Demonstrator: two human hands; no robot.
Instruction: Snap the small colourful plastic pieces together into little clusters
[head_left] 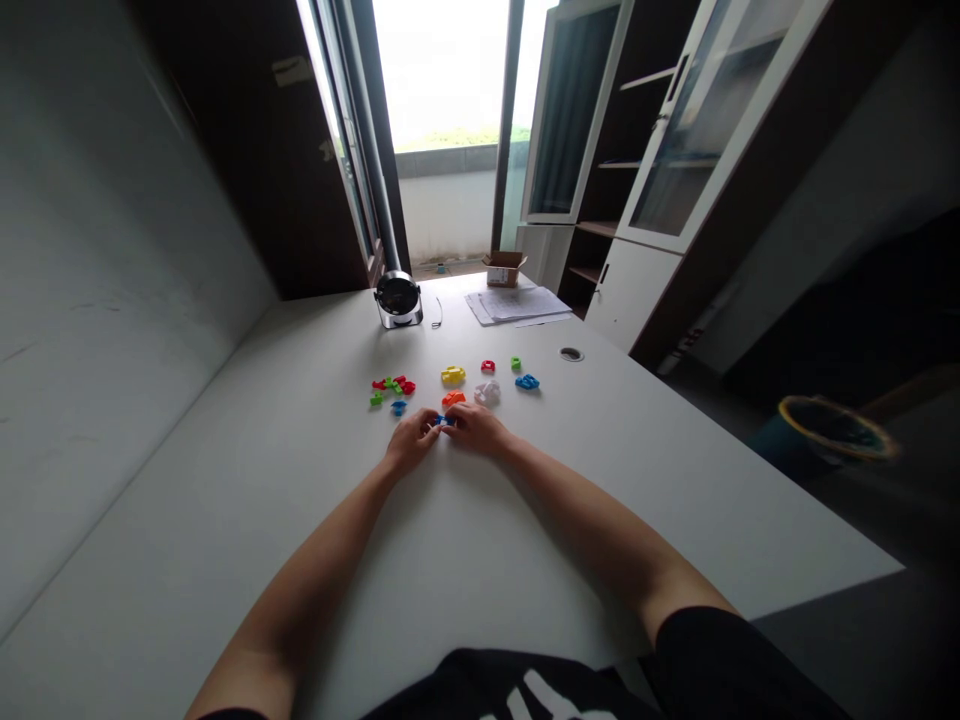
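Note:
Both hands meet over the white table [465, 510], closed on a small blue piece [444, 421] between their fingertips. My left hand [411, 440] grips it from the left, my right hand [477, 428] from the right. Just beyond them lies an orange piece [454, 398], with a yellow piece [453, 375] behind it. A white piece [487, 393] sits beyond my right hand. Red and green pieces [395, 385] are grouped at the left, near another blue piece [398, 408]. Farther right are a red piece [488, 366], a green one [516, 363] and a blue one [527, 382].
Toward the table's far edge stand a round black device [398, 296], papers [521, 304] and an open cardboard box [504, 268]. A cable hole [571, 354] is at the right. Beyond the right edge is a bin [814, 435]; a wall borders the left.

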